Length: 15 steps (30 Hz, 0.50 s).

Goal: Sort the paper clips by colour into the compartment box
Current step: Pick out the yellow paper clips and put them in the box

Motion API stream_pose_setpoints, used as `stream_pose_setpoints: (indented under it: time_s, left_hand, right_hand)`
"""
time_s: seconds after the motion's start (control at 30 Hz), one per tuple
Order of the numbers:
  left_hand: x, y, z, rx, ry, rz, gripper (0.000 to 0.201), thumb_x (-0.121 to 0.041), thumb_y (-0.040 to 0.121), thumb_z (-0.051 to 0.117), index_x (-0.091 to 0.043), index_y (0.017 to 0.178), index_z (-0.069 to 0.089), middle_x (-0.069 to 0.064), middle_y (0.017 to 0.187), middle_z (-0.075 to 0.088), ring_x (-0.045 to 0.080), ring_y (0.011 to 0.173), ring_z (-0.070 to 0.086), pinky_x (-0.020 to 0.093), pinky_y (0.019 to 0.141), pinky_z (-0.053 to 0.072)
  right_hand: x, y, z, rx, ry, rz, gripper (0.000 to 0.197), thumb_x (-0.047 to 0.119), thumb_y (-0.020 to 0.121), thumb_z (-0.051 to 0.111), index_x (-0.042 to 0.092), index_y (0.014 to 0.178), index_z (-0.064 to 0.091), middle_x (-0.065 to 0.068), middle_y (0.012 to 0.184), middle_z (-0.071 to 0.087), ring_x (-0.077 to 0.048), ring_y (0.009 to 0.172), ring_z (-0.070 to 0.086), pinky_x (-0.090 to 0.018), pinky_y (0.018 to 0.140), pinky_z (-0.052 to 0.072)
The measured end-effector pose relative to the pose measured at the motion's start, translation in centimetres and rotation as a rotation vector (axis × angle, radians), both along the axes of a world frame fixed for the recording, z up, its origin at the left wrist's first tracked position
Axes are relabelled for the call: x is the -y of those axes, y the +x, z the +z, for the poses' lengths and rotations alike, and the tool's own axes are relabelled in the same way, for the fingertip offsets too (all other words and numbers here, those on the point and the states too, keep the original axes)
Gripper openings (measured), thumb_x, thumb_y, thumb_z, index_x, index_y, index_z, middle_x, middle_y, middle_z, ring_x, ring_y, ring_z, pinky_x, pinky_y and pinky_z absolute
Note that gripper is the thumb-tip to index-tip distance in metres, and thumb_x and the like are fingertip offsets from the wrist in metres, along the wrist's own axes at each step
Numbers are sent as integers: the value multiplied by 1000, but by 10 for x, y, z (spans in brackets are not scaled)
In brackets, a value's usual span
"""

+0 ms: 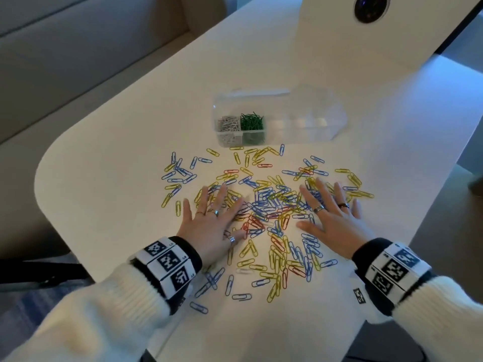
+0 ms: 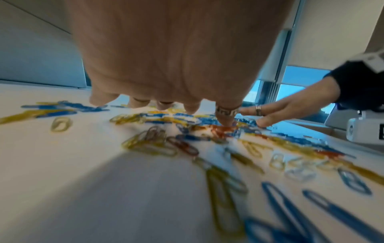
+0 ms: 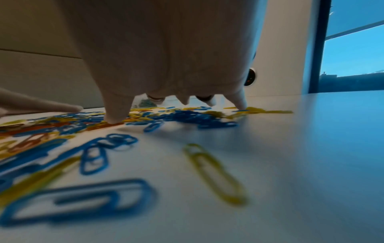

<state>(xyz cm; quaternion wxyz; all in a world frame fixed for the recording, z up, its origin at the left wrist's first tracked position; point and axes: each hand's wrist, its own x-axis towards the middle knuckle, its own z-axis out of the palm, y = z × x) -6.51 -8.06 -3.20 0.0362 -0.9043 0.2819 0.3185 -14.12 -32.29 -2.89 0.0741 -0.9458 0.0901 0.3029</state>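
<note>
Blue, yellow and red paper clips (image 1: 269, 202) lie spread over the white table (image 1: 287, 61) in front of me. My left hand (image 1: 211, 218) lies flat, fingers spread, on the left side of the pile. My right hand (image 1: 330, 212) lies flat, fingers spread, on the right side. Neither hand holds a clip. Behind the pile stands the clear compartment box (image 1: 277, 118), with silver clips (image 1: 227, 124) in its leftmost compartment and green clips (image 1: 252, 121) in the one beside it. In the left wrist view the left hand (image 2: 166, 105) touches the clips (image 2: 222, 129), with the right hand (image 2: 276, 111) beyond. In the right wrist view the right hand (image 3: 176, 103) rests on blue clips (image 3: 187, 115).
The table's rounded left edge (image 1: 39, 178) is near the left hand. The near edge runs just beyond my right wrist. A white upright panel with a dark round lens (image 1: 369, 9) stands at the back right. A beige sofa (image 1: 65, 48) is off to the left.
</note>
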Motion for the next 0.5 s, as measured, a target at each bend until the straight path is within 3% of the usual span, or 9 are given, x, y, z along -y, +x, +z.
stream_pose_setpoints:
  time_s: [0.1,0.27,0.43,0.5]
  left_hand:
    - [-3,-4,-9,-36,5,-12,66,-65,90,17,-45,139,-23,1,148,-36,32,135,-33,50,112,-11]
    - [-14,-8,8,-113,-118,98,64,-58,94,23,-45,142,-16,-4,150,-31,24,139,-29,46,113,-12]
    - [-64,19,16,30,-214,395,66,-27,98,38,-16,150,-2,6,158,-6,24,145,-7,41,118,6]
    - [-73,25,13,26,-217,473,68,-19,96,42,-10,149,0,10,157,-3,26,145,-3,39,118,11]
  right_hand:
    - [-23,14,-4,7,34,106,72,67,83,15,43,128,-36,7,142,-40,-27,134,-32,-56,111,-6]
    - [-33,23,-10,-27,-4,199,68,65,85,10,44,134,-31,11,146,-36,-25,132,-33,-55,110,-9]
    - [-32,20,4,-7,-49,224,68,69,81,2,43,135,-29,12,145,-35,-25,135,-28,-56,110,-7]
    - [-46,25,7,30,-27,279,67,70,78,-4,42,132,-31,12,142,-36,-22,135,-27,-55,111,-6]
